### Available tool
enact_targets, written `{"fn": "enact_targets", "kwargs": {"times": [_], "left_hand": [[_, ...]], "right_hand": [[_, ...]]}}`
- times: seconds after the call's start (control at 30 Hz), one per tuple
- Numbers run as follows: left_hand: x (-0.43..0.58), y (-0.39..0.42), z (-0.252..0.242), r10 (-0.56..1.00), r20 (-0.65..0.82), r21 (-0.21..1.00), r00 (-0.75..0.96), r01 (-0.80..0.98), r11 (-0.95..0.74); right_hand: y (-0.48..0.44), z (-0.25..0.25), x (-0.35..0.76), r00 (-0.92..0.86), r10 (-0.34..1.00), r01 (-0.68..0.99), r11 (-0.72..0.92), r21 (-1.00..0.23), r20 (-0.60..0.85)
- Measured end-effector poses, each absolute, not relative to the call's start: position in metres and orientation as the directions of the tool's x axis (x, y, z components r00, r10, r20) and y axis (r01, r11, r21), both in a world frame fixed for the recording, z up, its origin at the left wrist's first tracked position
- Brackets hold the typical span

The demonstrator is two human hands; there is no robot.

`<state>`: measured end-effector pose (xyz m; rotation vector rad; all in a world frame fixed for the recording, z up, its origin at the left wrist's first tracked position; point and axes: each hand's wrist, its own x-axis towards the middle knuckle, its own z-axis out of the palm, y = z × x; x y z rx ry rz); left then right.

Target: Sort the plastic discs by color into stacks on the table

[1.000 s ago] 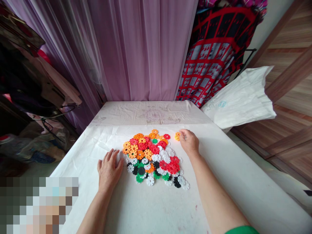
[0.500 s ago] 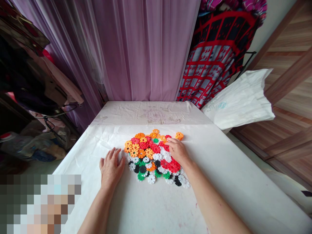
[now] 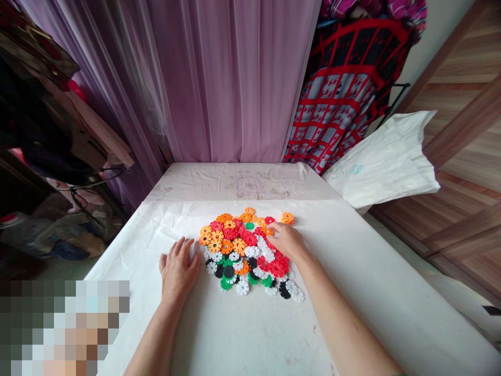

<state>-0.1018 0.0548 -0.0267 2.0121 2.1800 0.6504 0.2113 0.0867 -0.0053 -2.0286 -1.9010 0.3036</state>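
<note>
Right hand point(image 3: 287, 241) came down on the plastic flower discs point(image 3: 238, 250), covering some, grip unclear | left hand point(image 3: 179, 269) lay open just beside them | white-sheeted table point(image 3: 235, 334)

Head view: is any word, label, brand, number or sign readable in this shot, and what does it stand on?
Nothing can be quoted as it reads.
Blue print on the white plastic sack: too small and blurred to read.
Faded print on the off-white cloth: too faint to read.
Coloured plastic snowflake discs: no readable marks visible.
</note>
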Motion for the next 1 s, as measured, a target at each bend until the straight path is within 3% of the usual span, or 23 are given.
{"fn": "enact_targets", "kwargs": {"times": [0.23,0.47,0.77,1.0], "left_hand": [[-0.103,0.055,-0.026,0.974,0.191,0.367,-0.12,0.929,0.043],[-0.102,0.054,-0.027,0.971,0.205,0.378,-0.123,0.925,0.038],[-0.103,0.055,-0.028,0.966,0.228,0.373,-0.119,0.927,0.026],[-0.102,0.056,-0.026,0.972,0.202,0.358,-0.118,0.933,0.038]], "right_hand": [[0.094,0.012,0.202,0.055,0.998,0.967,-0.058,-0.249,-0.019],[0.092,0.011,0.187,0.07,0.997,0.987,-0.067,-0.149,0.02],[0.095,-0.004,0.233,0.244,0.928,0.909,-0.118,-0.4,0.281],[0.12,0.009,0.276,0.325,0.916,0.883,-0.205,-0.423,0.236]]}}
